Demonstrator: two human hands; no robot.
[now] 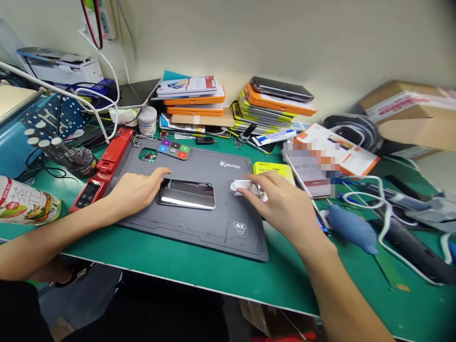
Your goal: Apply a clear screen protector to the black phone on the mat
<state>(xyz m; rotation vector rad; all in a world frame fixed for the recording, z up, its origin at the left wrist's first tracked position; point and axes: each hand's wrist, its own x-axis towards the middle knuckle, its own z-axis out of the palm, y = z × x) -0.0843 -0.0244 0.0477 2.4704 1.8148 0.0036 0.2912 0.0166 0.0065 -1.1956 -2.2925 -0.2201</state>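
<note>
A smartphone (187,194) lies face up on a grey work mat (210,228), its dark screen reflecting light. My left hand (137,190) rests at the phone's left end, its bent fingers against the upper left corner. To the right of the phone, my right hand (281,199) is just above the mat. Its thumb and fingers are closed on a crumpled white wipe (240,186), whose far part the fingers hide. Just behind that hand sits a yellow battery box (273,170).
A red device (117,149) with a small display stands along the mat's left edge. Farther left are a drink can (26,202) and a screwdriver holder (80,161). Orange boxes (195,99) are stacked at the wall. A blue air blower (351,228) and cables lie right.
</note>
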